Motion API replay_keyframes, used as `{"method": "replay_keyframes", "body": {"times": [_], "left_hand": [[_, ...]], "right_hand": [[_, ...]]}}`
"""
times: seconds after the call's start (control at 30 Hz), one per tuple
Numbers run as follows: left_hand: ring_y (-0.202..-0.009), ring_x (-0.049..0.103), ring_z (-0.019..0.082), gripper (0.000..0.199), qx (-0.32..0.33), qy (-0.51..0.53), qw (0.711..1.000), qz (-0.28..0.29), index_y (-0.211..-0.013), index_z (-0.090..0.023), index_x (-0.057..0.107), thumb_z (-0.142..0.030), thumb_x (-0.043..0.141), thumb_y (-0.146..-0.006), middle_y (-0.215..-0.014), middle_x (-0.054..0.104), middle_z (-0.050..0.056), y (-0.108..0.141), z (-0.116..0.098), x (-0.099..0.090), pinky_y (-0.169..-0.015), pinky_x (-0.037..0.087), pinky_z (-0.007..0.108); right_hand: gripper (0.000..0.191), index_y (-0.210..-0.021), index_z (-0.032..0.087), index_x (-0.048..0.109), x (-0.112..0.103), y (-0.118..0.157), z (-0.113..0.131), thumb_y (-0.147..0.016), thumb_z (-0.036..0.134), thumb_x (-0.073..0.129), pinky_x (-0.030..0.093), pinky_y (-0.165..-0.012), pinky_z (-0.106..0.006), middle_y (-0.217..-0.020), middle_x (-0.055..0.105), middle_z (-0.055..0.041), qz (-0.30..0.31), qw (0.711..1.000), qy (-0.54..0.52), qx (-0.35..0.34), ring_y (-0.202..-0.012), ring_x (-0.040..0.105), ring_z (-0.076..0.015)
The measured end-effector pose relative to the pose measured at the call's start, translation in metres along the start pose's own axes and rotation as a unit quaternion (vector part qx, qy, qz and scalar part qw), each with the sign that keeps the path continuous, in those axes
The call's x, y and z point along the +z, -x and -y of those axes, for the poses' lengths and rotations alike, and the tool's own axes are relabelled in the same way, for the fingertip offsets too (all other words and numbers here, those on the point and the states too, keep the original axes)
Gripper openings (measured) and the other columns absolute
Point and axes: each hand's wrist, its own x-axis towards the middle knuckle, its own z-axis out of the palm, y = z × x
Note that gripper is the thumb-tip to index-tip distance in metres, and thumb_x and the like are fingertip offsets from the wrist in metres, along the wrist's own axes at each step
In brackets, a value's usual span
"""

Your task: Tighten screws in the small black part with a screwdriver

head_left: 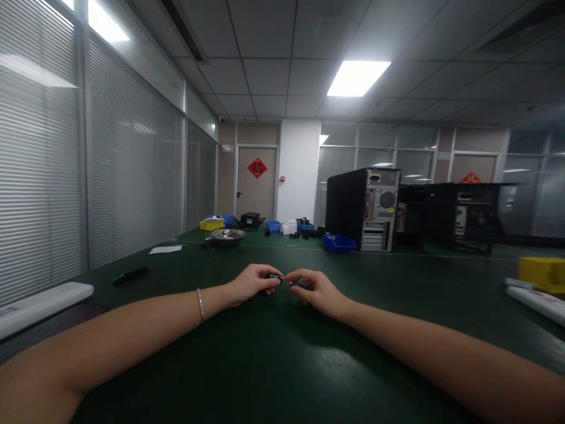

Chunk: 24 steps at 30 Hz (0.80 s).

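Over the middle of the dark green tabletop [273, 353], my two hands meet almost fingertip to fingertip. My left hand [253, 282], with a bracelet on its wrist, pinches a small dark piece with some green on it [276, 277]; it looks like a small circuit board, but its exact kind is too small to tell. My right hand [321, 291] is closed in a pinch just to the right of it. A small dark tip [291, 284] shows at its fingertips, mostly hidden by the fingers.
A metal bowl [226, 237], a white paper [165, 249] and a dark green strip [131, 275] lie to the left. Farther back stand a blue bin [339, 243] and a black computer tower [346, 206]. A yellow box [542, 274] is at the right.
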Motion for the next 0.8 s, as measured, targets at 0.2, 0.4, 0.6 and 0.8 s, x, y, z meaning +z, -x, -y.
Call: {"method": "replay_keyframes", "body": {"times": [0.2, 0.4, 0.6, 0.8], "left_hand": [[-0.066, 0.054, 0.012, 0.038, 0.006, -0.004, 1.0, -0.014, -0.103, -0.012, 0.061, -0.033, 0.063, -0.07, -0.082, 0.062, 0.005, -0.0009, 0.0019, -0.0002, -0.062, 0.043, 0.027], [-0.067, 0.055, 0.013, 0.04, 0.002, -0.002, 1.0, -0.006, -0.102, -0.012, 0.061, -0.034, 0.064, -0.069, -0.082, 0.063, 0.005, 0.0009, -0.0005, 0.0, -0.064, 0.044, 0.028], [-0.07, 0.057, 0.013, 0.039, -0.011, 0.031, 0.999, 0.006, -0.101, -0.01, 0.062, -0.033, 0.065, -0.069, -0.084, 0.064, 0.007, -0.0003, 0.0012, -0.0005, -0.069, 0.046, 0.03], [-0.07, 0.058, 0.013, 0.039, -0.008, 0.042, 0.999, 0.0, -0.101, -0.011, 0.061, -0.033, 0.065, -0.07, -0.081, 0.064, 0.006, -0.0028, 0.005, -0.0001, -0.069, 0.047, 0.03]], "right_hand": [[0.041, -0.114, 0.017, 0.055, 0.0012, -0.0008, -0.0009, -0.079, 0.038, 0.055, 0.042, -0.045, -0.02, -0.091, 0.061, -0.006, -0.007, 1.0, -0.006, 0.014, -0.056, 0.052, -0.0097], [0.038, -0.112, 0.017, 0.057, -0.0007, 0.0008, 0.0032, -0.079, 0.036, 0.055, 0.046, -0.054, -0.024, -0.1, 0.061, -0.007, -0.003, 1.0, 0.018, 0.0, -0.067, 0.056, -0.0131], [0.034, -0.11, 0.017, 0.058, -0.0006, 0.0007, 0.0035, -0.08, 0.032, 0.054, 0.048, -0.064, -0.027, -0.102, 0.062, -0.007, -0.002, 0.999, 0.036, -0.021, -0.074, 0.059, -0.0153], [0.031, -0.109, 0.019, 0.059, -0.0012, -0.0019, -0.0029, -0.08, 0.028, 0.055, 0.046, -0.079, -0.033, -0.105, 0.062, -0.0058, -0.006, 0.997, 0.058, -0.045, -0.089, 0.057, -0.0189]]}}
